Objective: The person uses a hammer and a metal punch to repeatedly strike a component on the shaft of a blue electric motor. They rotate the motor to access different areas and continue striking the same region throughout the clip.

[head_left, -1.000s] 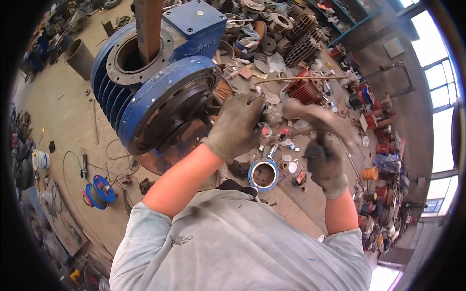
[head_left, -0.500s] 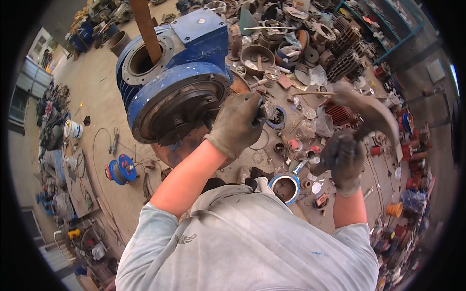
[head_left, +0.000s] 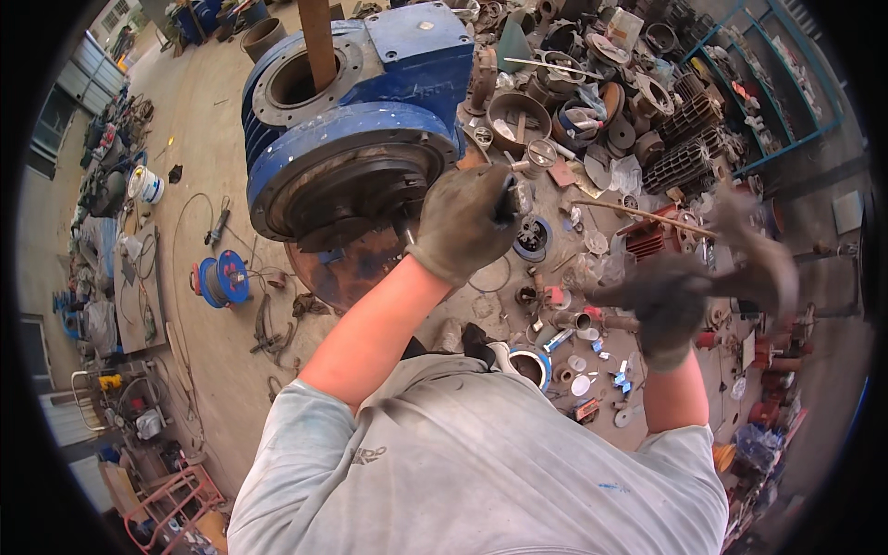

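Note:
My left hand (head_left: 467, 222), in a dark work glove, is closed around a metal bar (head_left: 523, 196) whose blunt end sticks out past the thumb. Just left of this fist is the round, dark open face (head_left: 356, 190) of a large blue pump casing (head_left: 421, 83). A short shiny rod shows between fist and casing; whether it belongs to the bar, I cannot tell. Out to the right, my gloved right hand (head_left: 671, 310) grips a hammer (head_left: 763, 268), its head raised and blurred by motion. A clear gap separates the hammer from the bar.
Under the casing is a rusty round plate (head_left: 342, 277). A flat brown bar (head_left: 317, 46) stands in the casing's top opening. Metal parts, pans and a red finned motor (head_left: 652, 236) crowd the floor at right, before a blue rack (head_left: 763, 83). A blue cable reel (head_left: 222, 277) stands left.
The view has shifted, so the casing sits higher and further right in it. My right hand and the hammer have swung further out to the right. My left hand keeps its grip beside the casing.

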Tool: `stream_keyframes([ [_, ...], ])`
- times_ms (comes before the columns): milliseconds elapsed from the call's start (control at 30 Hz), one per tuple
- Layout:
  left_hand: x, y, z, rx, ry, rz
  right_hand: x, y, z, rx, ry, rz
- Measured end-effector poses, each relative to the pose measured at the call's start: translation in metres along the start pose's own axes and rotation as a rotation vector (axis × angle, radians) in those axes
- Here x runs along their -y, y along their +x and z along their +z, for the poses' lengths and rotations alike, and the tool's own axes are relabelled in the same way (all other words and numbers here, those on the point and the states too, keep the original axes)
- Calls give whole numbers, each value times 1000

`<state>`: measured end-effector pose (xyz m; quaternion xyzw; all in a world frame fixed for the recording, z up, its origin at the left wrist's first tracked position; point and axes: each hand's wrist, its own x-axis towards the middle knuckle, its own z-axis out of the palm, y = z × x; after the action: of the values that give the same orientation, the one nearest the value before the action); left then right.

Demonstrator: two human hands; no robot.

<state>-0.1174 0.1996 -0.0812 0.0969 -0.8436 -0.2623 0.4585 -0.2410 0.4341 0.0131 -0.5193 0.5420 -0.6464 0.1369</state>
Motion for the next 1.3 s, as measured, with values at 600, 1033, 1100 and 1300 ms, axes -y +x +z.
stream_keyframes([
  [600,3,2,-2,-71,21,-72,-14,24,-36,115,-244,681],
  [1033,3,17,15,15,69,-202,-49,20,-30,80,-265,420],
  [1100,6,16,16,31,71,-197,-43,28,-36,-77,-56,327],
  [1300,0,20,19,113,95,-202,-83,4,-33,168,-374,226],
])
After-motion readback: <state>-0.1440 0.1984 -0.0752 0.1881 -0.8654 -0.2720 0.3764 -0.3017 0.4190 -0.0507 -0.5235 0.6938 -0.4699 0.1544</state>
